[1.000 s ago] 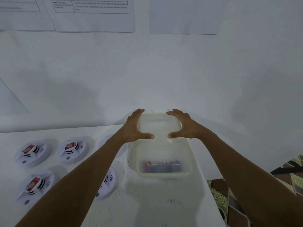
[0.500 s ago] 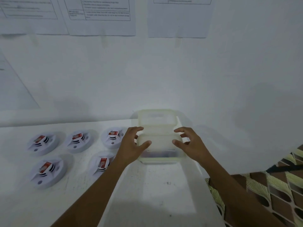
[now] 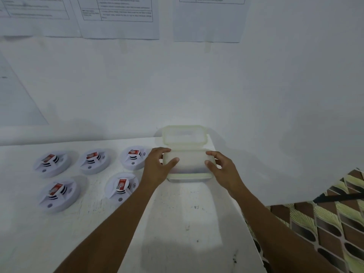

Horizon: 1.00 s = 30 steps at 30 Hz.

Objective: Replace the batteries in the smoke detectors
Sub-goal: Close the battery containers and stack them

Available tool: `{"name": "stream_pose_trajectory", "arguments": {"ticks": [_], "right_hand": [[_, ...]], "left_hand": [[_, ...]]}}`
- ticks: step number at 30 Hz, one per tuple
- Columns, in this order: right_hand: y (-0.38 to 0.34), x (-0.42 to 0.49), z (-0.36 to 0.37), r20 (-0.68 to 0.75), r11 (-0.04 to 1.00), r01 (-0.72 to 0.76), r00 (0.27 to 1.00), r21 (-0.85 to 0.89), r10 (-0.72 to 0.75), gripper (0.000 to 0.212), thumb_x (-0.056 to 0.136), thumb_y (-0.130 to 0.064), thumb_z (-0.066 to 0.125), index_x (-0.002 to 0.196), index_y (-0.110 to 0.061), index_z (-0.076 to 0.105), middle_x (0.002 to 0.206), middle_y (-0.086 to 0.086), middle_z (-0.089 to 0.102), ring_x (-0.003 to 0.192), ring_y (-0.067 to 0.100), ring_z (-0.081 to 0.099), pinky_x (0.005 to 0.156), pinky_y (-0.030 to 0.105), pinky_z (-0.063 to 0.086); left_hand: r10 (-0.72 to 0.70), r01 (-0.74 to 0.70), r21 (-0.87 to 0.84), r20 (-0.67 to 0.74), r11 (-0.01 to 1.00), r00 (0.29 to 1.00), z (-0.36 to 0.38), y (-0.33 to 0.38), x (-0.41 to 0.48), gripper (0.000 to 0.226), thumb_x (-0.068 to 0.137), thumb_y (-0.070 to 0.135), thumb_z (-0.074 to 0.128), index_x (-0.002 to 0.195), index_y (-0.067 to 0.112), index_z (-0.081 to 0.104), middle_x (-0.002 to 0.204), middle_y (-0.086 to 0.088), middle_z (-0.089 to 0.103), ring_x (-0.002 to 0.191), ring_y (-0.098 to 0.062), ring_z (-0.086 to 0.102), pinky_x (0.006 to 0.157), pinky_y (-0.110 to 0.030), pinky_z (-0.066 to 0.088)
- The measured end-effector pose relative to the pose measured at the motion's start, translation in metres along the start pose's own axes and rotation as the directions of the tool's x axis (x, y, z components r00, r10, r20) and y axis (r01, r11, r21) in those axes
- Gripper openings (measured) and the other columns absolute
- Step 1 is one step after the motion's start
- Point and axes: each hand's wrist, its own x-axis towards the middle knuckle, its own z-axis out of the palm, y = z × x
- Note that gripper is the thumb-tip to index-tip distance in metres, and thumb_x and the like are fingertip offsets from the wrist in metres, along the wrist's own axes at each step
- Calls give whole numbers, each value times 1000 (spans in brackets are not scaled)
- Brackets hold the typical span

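Observation:
A translucent plastic container stands near the table's back right corner, with dark items dimly visible inside. Its lid stands upright behind it against the wall. My left hand grips the container's left end, thumb over the front rim and fingers behind. At the right end, my right hand holds it between curled thumb and fingers. Several white round smoke detectors lie to the left, each showing a red battery; the nearest ones are a detector in front and a detector behind.
The white table ends at a right edge close to the container, with a patterned floor beyond. A white wall with printed sheets rises right behind the table.
Both hands have left the raised lid and come down to the container's two ends. The lid now stands on its own behind it. The view has pulled back.

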Motion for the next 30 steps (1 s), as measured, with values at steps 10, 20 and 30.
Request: {"name": "stream_pose_trajectory", "arguments": {"ticks": [10, 20, 30], "right_hand": [[-3, -14, 11, -92, 806, 308, 910, -506, -405, 26, 92, -21, 62, 117, -21, 66, 137, 1, 53, 132, 20, 41, 101, 35, 33], [-46, -63, 133, 325, 654, 668, 744, -354, -584, 27, 89, -19, 59, 115, -14, 65, 116, -1, 63, 110, 18, 54, 95, 30, 45], [-48, -80, 232, 143, 856, 228, 973, -463, -182, 88, 73, -54, 76, 146, -24, 37, 143, -2, 47, 130, 21, 45, 106, 40, 36]], "left_hand": [[173, -164, 265, -8, 950, 985, -21, 2, -9, 44, 82, 40, 73, 117, 13, 66, 136, -4, 50, 125, -17, 47, 97, -28, 42], [223, -187, 615, 19, 766, 975, -155, -46, -60, 58, 77, 58, 48, 110, 15, 69, 126, -11, 61, 117, -34, 54, 97, -48, 42], [-103, 116, 528, -53, 841, 993, -257, -129, -85, 87, 65, 44, 86, 138, 15, 47, 144, -12, 43, 133, -35, 40, 108, -50, 37]]}}
